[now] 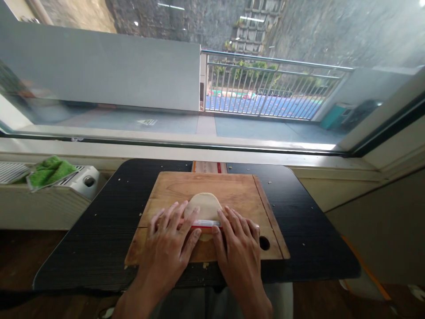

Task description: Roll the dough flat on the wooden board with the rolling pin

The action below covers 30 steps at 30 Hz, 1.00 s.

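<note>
A rolling pin, its middle wrapped in a white and red label, lies crosswise over a flat, pale round of dough. My left hand grips the pin's left part from above, thumb on the near side and fingers over the far side. On the right part, my right hand is closed over it in the same way. Both hands cover the ends of the pin. Most of the dough shows beyond the pin, with a small edge on the near side. Beneath it is a wooden cutting board.
The board rests on a black table with scattered crumbs. A printed strip shows behind the board. At left, a green cloth lies on a white radiator. A large window with a sill stands beyond the table.
</note>
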{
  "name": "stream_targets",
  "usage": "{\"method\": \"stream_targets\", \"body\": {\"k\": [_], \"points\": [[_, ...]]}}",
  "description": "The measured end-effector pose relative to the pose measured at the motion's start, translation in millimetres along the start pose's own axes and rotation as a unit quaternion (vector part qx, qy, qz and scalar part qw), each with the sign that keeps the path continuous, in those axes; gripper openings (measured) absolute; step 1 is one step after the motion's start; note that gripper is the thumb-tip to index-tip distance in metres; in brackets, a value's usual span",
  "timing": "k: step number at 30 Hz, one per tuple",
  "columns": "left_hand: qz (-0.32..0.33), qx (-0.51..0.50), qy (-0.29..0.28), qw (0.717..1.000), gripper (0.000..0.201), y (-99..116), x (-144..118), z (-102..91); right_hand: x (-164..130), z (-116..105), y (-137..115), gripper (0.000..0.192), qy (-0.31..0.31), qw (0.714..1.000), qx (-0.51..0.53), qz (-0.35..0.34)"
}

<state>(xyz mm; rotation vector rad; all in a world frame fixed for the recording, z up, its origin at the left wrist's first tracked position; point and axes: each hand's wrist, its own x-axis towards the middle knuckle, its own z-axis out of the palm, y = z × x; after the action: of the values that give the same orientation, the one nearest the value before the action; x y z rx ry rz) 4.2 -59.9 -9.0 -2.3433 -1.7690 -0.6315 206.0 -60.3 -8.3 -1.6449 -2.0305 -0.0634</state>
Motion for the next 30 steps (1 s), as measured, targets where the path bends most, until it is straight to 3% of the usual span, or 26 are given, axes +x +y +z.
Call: {"method": "stream_targets", "body": {"k": [8,14,18,24,30], "points": [[0.011,-0.014,-0.021,1.000,0.046,-12.3,39.4,10.7,49.0,2.5,3.8,0.043,-0.058,0.998,-0.030,0.023],[-0.019,-0.022,-0.035,0.999,0.043,-15.6,61.1,12.0,78.9,8.4,8.8,0.048,-0.083,0.993,-0.067,0.043],[-0.019,-0.029,-0.051,0.998,0.046,-12.6,52.4,5.8,70.4,6.5,5.8,0.048,-0.082,0.994,-0.062,0.046],[-0.053,-0.012,-0.033,0.998,0.050,-11.3,21.3,-6.1,32.5,-3.0,-4.3,0.044,-0.063,0.995,-0.053,0.052],[-0.046,-0.001,-0.032,0.998,0.050,-15.0,9.6,-7.3,4.9,-3.9,6.7,0.051,-0.038,0.998,-0.041,0.031]]}}
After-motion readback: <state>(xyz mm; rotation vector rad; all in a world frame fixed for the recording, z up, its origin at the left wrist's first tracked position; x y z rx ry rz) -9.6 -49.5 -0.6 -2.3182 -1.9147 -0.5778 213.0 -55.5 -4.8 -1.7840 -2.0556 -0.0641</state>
